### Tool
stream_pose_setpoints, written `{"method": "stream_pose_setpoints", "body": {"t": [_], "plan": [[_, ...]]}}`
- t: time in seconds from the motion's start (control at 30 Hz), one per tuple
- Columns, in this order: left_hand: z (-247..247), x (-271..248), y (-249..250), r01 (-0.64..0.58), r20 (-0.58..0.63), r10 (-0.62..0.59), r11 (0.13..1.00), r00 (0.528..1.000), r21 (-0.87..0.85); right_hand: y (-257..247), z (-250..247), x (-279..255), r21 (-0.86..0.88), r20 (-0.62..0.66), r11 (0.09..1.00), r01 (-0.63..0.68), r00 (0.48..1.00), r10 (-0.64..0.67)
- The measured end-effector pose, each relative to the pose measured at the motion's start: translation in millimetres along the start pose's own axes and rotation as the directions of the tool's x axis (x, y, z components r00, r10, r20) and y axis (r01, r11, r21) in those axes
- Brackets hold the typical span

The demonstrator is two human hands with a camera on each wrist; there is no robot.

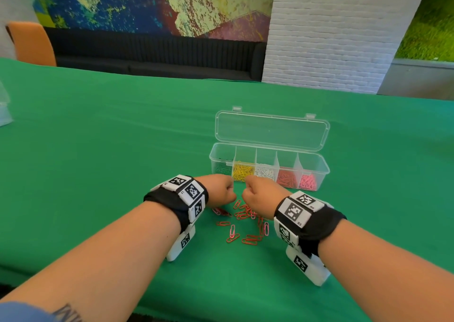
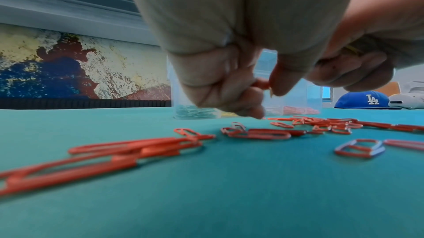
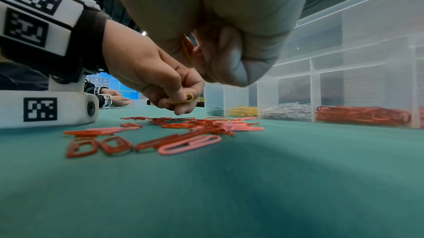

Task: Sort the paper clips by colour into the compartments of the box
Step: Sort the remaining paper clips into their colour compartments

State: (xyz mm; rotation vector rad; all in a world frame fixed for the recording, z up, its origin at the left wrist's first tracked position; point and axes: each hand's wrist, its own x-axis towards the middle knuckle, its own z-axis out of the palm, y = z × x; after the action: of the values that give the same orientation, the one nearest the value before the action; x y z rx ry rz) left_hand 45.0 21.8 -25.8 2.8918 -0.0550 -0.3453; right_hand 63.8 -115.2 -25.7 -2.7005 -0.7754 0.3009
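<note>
A clear box [image 1: 213,160] with its lid [image 1: 270,130] open stands on the green cloth. Left to right its compartments hold dark green, yellow, white, red and pink clips. In front of it lie several loose red and pink paper clips [image 1: 245,221] [image 2: 257,133] [image 3: 183,133]. Both hands hover just above this pile, fingers curled, almost knuckle to knuckle. My left hand [image 1: 222,189] [image 2: 263,87] pinches one clip [image 3: 183,99], which looks yellowish in the right wrist view. My right hand [image 1: 255,190] [image 3: 218,57] curls round a thin yellow and red clip [image 3: 187,49] in its palm.
An orange chair [image 1: 32,43] and a dark bench stand beyond the table's far edge. A clear plastic item [image 1: 3,110] lies at the left edge. A blue cap [image 2: 364,99] and a white device [image 2: 408,98] sit off to the right. Another person's hand [image 3: 114,99] rests further along.
</note>
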Motion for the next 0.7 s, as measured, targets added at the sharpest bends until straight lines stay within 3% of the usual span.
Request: {"method": "stream_pose_setpoints", "body": {"t": [0.13, 0.23, 0.3, 0.37, 0.47, 0.53, 0.6, 0.7], "plan": [[-6.1, -3.0, -3.1, -0.011, -0.006, 0.01, 0.991, 1.0, -0.133, 0.0, 0.7, 0.8, -0.003, 0.006, 1.0, -0.016, 1.0, 0.016], [-13.7, -2.6, -4.3, 0.04, 0.002, -0.042, 0.928, 0.999, -0.369, 2.0, -2.2, -1.0, 0.002, 0.039, 1.0, -0.004, 0.999, 0.004], [-19.7, -0.8, -3.7, 0.135, 0.062, -0.123, 0.79, 0.991, -0.597, 5.9, -9.5, 1.2, 0.075, 0.072, 0.996, -0.038, 0.997, 0.033], [-28.8, -0.3, -2.8, 0.205, 0.142, -0.151, 0.599, 0.978, -0.774, 9.0, -21.9, 10.7, 0.255, 0.108, 0.957, -0.136, 0.988, 0.111], [-44.4, 3.4, -2.4, 0.215, 0.169, -0.163, 0.335, 0.972, -0.917, 9.6, -46.3, 26.6, 0.567, 0.179, 0.766, -0.303, 0.953, 0.245], [-52.6, 8.6, -0.6, 0.195, 0.16, -0.162, 0.231, 0.974, -0.953, 9.2, -61.4, 34.0, 0.736, 0.221, 0.585, -0.341, 0.938, 0.267], [-60.0, 15.1, 2.6, 0.183, 0.155, -0.164, 0.175, 0.974, -0.967, 8.8, -73.2, 43.6, 0.827, 0.248, 0.449, -0.339, 0.936, 0.249], [-67.8, 26.9, 5.4, 0.167, 0.139, -0.18, 0.153, 0.974, -0.974, 8.7, -82.7, 61.2, 0.878, 0.259, 0.33, -0.348, 0.923, 0.286]]}}
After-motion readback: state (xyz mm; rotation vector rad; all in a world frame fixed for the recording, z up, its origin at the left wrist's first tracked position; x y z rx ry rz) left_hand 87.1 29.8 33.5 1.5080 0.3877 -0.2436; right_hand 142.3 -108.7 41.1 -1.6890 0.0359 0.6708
